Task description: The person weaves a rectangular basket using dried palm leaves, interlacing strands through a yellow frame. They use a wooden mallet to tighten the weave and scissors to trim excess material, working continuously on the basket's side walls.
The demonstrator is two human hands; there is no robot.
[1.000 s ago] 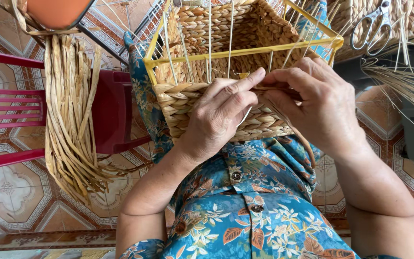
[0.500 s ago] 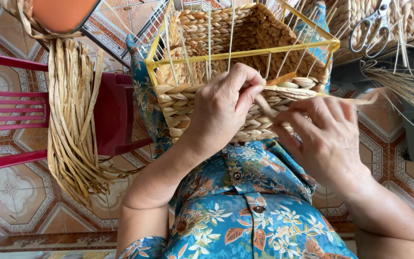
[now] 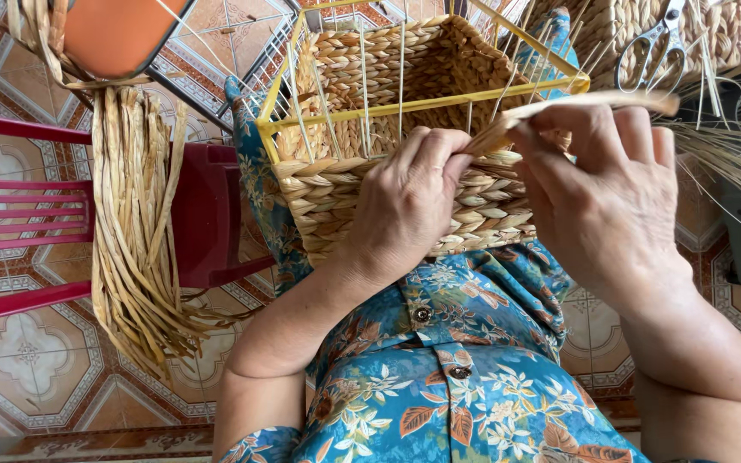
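Basket (image 3: pixel 388 184) work fills the lap: a half-woven basket on a yellow wire frame (image 3: pixel 422 105), resting against a floral shirt (image 3: pixel 465 377). The left hand (image 3: pixel 400 206) is curled shut, pinching a flat dried strand (image 3: pixel 576 105) against the woven wall. The right hand (image 3: pixel 602 189) grips the same strand between thumb and fingers, pulling it out sideways. Such a strand looks light, pliable and likely brittle if creased, so it is best held near the weave. Nothing shows inside the basket. A loose bundle of strands (image 3: pixel 135 231) hangs over a red chair (image 3: pixel 203 214), and scissors (image 3: pixel 653 43) lie on another basket.
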